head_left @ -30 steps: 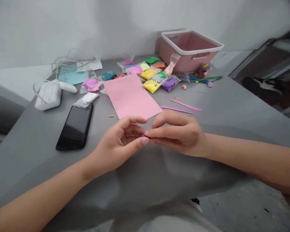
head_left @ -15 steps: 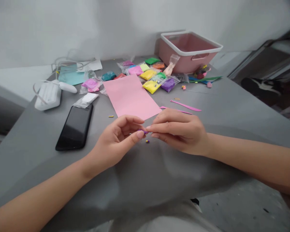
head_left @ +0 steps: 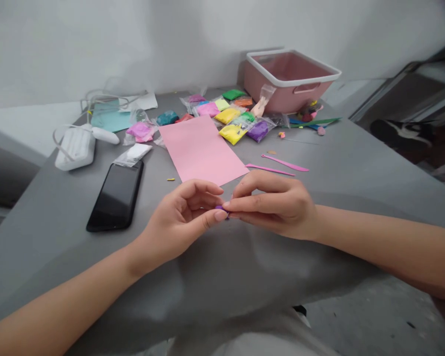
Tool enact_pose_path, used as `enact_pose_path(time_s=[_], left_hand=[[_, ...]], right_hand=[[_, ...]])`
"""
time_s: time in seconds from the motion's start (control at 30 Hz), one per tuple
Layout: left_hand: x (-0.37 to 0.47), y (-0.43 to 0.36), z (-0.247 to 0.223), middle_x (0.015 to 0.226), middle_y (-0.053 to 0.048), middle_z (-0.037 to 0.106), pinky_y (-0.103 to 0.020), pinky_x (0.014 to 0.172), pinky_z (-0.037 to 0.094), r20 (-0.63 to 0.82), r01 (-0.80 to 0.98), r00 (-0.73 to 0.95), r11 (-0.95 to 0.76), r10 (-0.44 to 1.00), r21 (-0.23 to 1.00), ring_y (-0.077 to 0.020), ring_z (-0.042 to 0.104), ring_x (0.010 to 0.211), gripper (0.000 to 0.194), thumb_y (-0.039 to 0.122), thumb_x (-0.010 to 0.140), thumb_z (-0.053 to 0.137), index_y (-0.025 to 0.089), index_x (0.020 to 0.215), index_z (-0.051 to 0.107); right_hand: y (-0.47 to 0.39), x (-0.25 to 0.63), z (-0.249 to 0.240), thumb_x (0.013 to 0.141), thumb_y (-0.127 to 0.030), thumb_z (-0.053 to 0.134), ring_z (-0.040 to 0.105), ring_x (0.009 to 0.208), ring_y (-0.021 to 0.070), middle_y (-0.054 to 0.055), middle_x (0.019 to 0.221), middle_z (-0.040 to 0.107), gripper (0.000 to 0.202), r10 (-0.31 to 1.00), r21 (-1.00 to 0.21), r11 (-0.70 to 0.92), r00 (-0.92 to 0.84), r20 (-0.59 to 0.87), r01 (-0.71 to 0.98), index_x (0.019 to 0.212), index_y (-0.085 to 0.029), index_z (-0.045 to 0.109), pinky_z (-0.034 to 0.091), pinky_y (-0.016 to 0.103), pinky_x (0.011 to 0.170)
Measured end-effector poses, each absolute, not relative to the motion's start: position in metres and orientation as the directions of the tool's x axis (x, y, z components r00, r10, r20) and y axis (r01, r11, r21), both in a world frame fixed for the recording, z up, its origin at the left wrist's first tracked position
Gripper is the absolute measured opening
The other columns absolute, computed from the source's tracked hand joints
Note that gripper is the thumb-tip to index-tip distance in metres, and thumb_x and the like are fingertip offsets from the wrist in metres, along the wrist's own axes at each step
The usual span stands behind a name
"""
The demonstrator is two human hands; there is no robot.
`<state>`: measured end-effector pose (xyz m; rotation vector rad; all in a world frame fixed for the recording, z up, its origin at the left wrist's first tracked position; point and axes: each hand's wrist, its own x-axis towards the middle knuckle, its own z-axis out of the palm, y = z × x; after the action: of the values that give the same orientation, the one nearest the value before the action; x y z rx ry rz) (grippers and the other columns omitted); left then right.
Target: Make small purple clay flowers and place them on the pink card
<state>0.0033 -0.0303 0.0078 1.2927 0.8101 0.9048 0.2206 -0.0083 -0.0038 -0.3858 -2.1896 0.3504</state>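
A small purple piece of clay point(head_left: 221, 209) is pinched between the fingertips of both hands, just in front of a pink sheet point(head_left: 203, 151). My left hand point(head_left: 187, 212) has its thumb and curled fingers closed on the piece from the left. From the right, my right hand point(head_left: 274, 205) presses thumb and index fingertip to the same piece. The fingers cover much of it. Two pink modelling tools point(head_left: 286, 163) lie beyond my right hand.
A black phone point(head_left: 115, 197) and a white power strip point(head_left: 75, 147) lie at the left. Colourful clay packets point(head_left: 228, 115) are spread along the back, beside a pink basket point(head_left: 289, 84). A thin wire point(head_left: 300, 141) lies at the right.
More of the purple piece shows between the fingertips. My right index finger is more bent and raised. The small purple and yellow bit below the fingers is now mostly hidden.
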Motion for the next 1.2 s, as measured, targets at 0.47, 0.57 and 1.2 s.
enact_pose_path(time_s=[0.47, 0.57, 1.2], left_hand=[[-0.001, -0.028, 0.013, 0.095, -0.001, 0.072, -0.017, 0.077, 0.054, 0.039, 0.078, 0.384, -0.075, 0.922, 0.994, -0.0092, 0.067, 0.083, 0.014, 0.025, 0.088, 0.068, 0.021, 0.101, 0.071], [-0.003, -0.026, 0.011, 0.092, 0.0, 0.071, -0.017, 0.076, 0.052, 0.028, 0.18, 0.361, -0.099, 0.932, 0.979, -0.0089, 0.064, 0.08, 0.018, 0.032, 0.092, 0.062, 0.022, 0.102, 0.073], [0.0, -0.028, 0.012, 0.064, -0.001, 0.068, -0.026, 0.059, 0.055, -0.006, -0.011, 0.334, 0.01, 0.943, 1.0, -0.0139, 0.064, 0.059, 0.04, 0.057, 0.089, 0.057, 0.018, 0.08, 0.06]], right_hand=[[-0.006, 0.222, 0.002, 0.094, -0.023, 0.06, 0.064, 0.076, 0.0111, 0.002, 0.085, 0.068, 0.004, 0.719, -0.672, 0.69, -0.361, 0.593, 0.27, 0.094, -0.021, 0.064, 0.054, 0.025, 0.07], [-0.003, 0.221, 0.001, 0.097, -0.035, 0.056, 0.063, 0.07, 0.0105, 0.001, 0.078, 0.067, 0.016, 0.857, -0.846, 0.483, -0.32, 0.403, 0.226, 0.097, -0.02, 0.063, 0.054, 0.024, 0.066], [0.008, 0.219, -0.007, 0.087, -0.064, 0.057, 0.061, 0.056, 0.0099, -0.002, 0.062, 0.059, 0.049, 0.813, -0.999, 0.03, -0.582, 0.008, 0.028, 0.078, -0.016, 0.05, 0.046, 0.018, 0.046]])
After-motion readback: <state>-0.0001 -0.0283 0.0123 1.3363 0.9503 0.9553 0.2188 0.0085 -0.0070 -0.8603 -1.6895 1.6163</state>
